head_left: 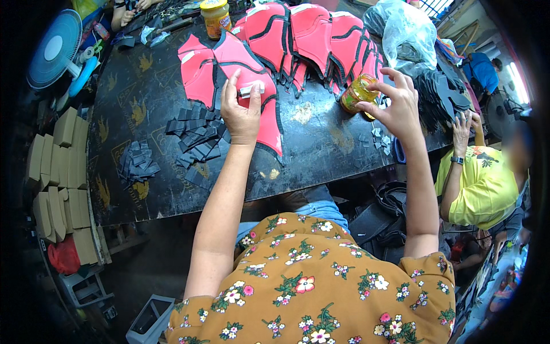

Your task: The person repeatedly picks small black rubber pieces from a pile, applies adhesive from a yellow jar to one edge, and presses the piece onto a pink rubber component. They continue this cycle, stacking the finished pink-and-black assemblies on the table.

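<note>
Fingers [231,90]: left hand [243,117] grips white piece [248,90]; right hand [402,110] spread by jar [358,90]; room toward tabletop edge [318,180].

On the table [312,166]: loose panels [269,132] under the worker's left hand [242,112]; strips [197,137] just left of its wrist, a second pile [137,161] farther left; one jar [216,26] beyond. Another jar [350,97] at the right hand [401,109]; scraps [379,141] left of that wrist; stacked cut-outs [440,96] to its right; plastic bag [407,34] beyond. Panel row [310,34] beyond, between both hands.
</note>
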### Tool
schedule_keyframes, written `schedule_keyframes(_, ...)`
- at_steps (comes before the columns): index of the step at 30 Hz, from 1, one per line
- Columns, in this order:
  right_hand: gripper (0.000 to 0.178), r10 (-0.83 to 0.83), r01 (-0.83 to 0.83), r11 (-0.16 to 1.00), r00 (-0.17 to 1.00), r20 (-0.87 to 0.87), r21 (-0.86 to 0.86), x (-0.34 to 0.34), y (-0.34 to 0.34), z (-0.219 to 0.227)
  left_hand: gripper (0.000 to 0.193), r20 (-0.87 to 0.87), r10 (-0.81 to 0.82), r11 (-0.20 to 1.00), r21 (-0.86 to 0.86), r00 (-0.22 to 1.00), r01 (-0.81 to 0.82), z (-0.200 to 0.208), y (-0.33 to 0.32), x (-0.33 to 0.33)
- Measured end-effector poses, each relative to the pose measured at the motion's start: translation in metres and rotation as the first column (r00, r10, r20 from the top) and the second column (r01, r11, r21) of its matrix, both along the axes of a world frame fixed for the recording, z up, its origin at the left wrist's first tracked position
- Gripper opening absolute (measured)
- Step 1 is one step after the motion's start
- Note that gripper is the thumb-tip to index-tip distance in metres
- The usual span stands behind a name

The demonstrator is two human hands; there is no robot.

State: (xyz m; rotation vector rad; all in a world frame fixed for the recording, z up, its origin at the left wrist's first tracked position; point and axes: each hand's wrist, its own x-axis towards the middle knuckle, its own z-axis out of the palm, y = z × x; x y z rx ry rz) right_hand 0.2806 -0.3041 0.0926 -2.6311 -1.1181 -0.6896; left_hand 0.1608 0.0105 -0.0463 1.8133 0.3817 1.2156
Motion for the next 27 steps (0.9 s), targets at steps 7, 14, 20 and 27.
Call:
schedule_keyframes(7, 0.055, -0.027, -0.009, 0.963, 0.991, -0.130, -0.270, 0.029, 0.010, 0.000, 0.052, -0.030, 0.016, 1.000, 0.016, 0.999, -0.015, 0.001, 0.000, 0.000)
schedule_keyframes(14, 0.026, -0.045, 0.021, 0.993, 0.979, 0.201, 0.118, -0.002, -0.010, -0.005, 0.049, 0.005, -0.011, 1.000, 0.029, 1.000, 0.010, 0.002, 0.001, 0.001)
schedule_keyframes(20, 0.019, 0.437, -0.261, 0.895, 0.679, -0.590, 0.362, -0.062, 0.026, -0.033, 0.051, 0.006, -0.004, 1.000, 0.029, 1.000, 0.003, 0.003, -0.002, -0.001)
schedule_keyframes(27, 0.034, 0.556, -0.427, 0.830, 0.683, -0.474, 0.359, -0.078, 0.103, -0.114, 0.053, -0.001, -0.022, 0.999, 0.038, 1.000, 0.022, 0.004, 0.001, 0.000)
